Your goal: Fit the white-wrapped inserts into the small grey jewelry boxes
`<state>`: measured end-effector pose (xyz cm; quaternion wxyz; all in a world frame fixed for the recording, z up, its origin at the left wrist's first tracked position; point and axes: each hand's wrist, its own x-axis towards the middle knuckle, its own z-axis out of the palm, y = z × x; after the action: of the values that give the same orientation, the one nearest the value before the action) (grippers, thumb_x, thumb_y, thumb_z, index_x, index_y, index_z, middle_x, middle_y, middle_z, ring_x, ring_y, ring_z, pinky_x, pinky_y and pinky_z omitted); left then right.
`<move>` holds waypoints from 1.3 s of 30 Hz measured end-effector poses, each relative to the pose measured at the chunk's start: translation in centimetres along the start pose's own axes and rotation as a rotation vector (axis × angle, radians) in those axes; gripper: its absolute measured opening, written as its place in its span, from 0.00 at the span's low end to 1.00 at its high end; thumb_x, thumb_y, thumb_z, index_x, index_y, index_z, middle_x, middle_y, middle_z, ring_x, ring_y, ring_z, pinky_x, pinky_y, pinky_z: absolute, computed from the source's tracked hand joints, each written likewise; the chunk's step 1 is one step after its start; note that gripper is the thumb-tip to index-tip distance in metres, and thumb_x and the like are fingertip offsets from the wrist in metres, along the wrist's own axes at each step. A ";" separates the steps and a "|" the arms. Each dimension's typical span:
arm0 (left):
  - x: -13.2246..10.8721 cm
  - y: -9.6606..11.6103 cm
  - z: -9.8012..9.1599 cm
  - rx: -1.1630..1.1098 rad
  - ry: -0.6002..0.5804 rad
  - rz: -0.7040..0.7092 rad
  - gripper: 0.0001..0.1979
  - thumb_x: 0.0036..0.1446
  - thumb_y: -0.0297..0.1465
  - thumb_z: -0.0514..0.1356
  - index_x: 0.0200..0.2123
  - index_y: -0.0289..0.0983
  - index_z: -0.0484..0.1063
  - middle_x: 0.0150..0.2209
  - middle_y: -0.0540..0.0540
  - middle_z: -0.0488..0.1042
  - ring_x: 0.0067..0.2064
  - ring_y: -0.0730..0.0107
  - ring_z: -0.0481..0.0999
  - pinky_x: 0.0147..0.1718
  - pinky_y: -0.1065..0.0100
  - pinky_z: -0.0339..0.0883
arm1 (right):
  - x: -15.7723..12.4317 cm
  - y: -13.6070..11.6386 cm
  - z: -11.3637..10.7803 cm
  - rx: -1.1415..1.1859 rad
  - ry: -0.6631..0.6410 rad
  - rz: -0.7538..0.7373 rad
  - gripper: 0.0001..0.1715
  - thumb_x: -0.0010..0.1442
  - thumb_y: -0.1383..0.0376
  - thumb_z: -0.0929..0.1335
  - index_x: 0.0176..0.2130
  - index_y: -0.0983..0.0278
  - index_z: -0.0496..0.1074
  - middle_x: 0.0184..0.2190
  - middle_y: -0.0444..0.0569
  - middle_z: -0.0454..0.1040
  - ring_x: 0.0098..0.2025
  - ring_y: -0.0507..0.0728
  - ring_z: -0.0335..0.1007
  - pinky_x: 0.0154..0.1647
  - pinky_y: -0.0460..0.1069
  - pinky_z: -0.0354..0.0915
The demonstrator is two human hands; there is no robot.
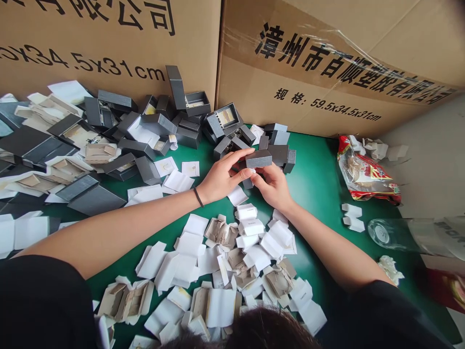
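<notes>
A small black jewelry-type box is held between my two hands above the green table. My left hand grips its left end, the index finger over the top and the thumb at the lower front edge. My right hand is closed on it from the right and below, with the thumb in front and the other fingers partly hidden behind. Just beyond the hands lie more black boxes, some touching one another. A small white card lies below my left hand.
Opened black boxes and white inserts pile up at the left. Torn white and grey cardboard inserts spread in front of me. Two large cartons stand behind. A red snack bag and a clear bottle lie at the right.
</notes>
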<state>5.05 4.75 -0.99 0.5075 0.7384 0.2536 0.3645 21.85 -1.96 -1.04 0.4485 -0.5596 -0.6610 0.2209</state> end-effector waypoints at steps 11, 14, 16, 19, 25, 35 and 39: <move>0.1 0.3 0.0 -0.110 -0.029 -0.061 0.31 0.56 0.47 0.59 0.58 0.35 0.65 0.53 0.40 0.71 0.47 0.71 0.76 0.45 0.74 0.73 | 0.5 0.3 0.0 0.093 -0.084 0.025 0.19 0.60 0.51 0.65 0.39 0.63 0.71 0.43 0.50 0.70 0.45 0.53 0.67 0.47 0.51 0.68; 0.1 0.5 -0.2 -0.105 -0.033 -0.053 0.30 0.57 0.46 0.58 0.58 0.34 0.64 0.53 0.40 0.71 0.48 0.72 0.75 0.46 0.76 0.72 | 0.3 0.1 0.2 0.084 -0.055 0.026 0.20 0.61 0.50 0.65 0.41 0.63 0.71 0.43 0.50 0.69 0.45 0.52 0.67 0.47 0.50 0.68; 0.2 0.7 -0.3 -0.108 -0.036 -0.061 0.30 0.58 0.45 0.57 0.59 0.34 0.63 0.53 0.40 0.71 0.48 0.73 0.75 0.44 0.77 0.72 | 0.1 -0.2 0.2 0.078 -0.029 0.030 0.20 0.61 0.50 0.65 0.43 0.62 0.71 0.43 0.50 0.69 0.44 0.52 0.67 0.46 0.50 0.69; 0.2 0.8 -0.2 -0.150 -0.023 -0.083 0.29 0.59 0.45 0.56 0.59 0.34 0.61 0.54 0.40 0.70 0.46 0.73 0.75 0.37 0.78 0.72 | 0.0 -0.6 0.3 0.067 -0.015 0.028 0.21 0.61 0.50 0.65 0.44 0.63 0.70 0.42 0.50 0.69 0.43 0.51 0.67 0.45 0.49 0.69; 0.2 1.0 -0.3 -0.304 -0.039 -0.155 0.30 0.60 0.45 0.55 0.60 0.37 0.57 0.55 0.38 0.69 0.50 0.69 0.75 0.36 0.77 0.74 | 0.0 -0.4 0.5 -0.022 0.038 -0.001 0.24 0.59 0.49 0.67 0.48 0.61 0.65 0.45 0.50 0.70 0.45 0.53 0.67 0.45 0.49 0.69; 0.2 1.1 -0.6 -0.152 -0.087 -0.094 0.33 0.58 0.42 0.59 0.62 0.35 0.56 0.64 0.38 0.59 0.60 0.64 0.68 0.56 0.68 0.70 | 0.1 -0.7 0.5 -0.196 0.102 -0.128 0.16 0.62 0.54 0.64 0.42 0.63 0.67 0.42 0.52 0.69 0.46 0.54 0.65 0.48 0.52 0.65; 0.2 1.2 -0.6 -0.212 -0.074 -0.120 0.32 0.57 0.41 0.60 0.62 0.36 0.57 0.64 0.40 0.59 0.62 0.63 0.65 0.58 0.67 0.67 | 0.0 -0.5 0.3 -0.281 0.041 -0.153 0.16 0.65 0.55 0.61 0.45 0.63 0.67 0.42 0.52 0.69 0.45 0.54 0.63 0.47 0.52 0.64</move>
<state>4.68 4.85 0.38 0.6126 0.6771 0.2384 0.3308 21.28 -2.02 -0.78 0.3947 -0.5691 -0.7169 0.0800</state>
